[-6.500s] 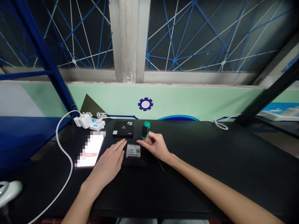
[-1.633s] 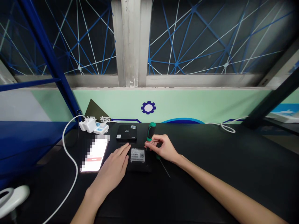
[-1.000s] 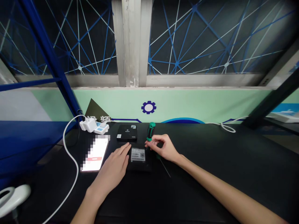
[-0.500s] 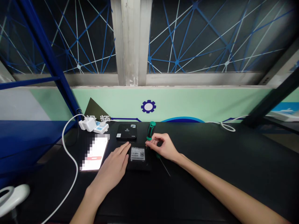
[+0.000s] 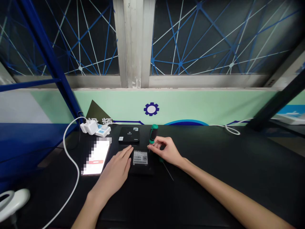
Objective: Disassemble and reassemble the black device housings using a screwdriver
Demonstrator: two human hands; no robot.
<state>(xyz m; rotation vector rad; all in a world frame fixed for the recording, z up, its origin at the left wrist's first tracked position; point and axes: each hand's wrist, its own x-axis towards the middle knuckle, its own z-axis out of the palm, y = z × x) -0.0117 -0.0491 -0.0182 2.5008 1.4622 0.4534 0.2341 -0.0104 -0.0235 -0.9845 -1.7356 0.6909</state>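
Note:
A black flat box (image 5: 143,169) with a white printed label (image 5: 140,157) lies in front of me. My left hand (image 5: 119,165) rests flat along its left side, fingers stretched out and holding nothing. With its fingers pinched, my right hand (image 5: 164,149) grips a green and black screwdriver (image 5: 153,133) low, around the base of the handle. The screwdriver stands nearly upright, its thin shaft pointing down at the box's upper right corner; the tip is too small to make out. Under my right hand lies a second screwdriver (image 5: 168,170), its green handle mostly hidden.
Behind the labelled box sits another black box (image 5: 129,135). A lit phone (image 5: 98,157) lies left of my left hand. At the back left is a white power strip (image 5: 103,129) with a plug and a white cable (image 5: 78,171). A white device (image 5: 16,202) stands far left.
The screwdriver's handle has shifted very slightly to the left, with the fingertips of my right hand. My left hand and the labelled box look almost unchanged.

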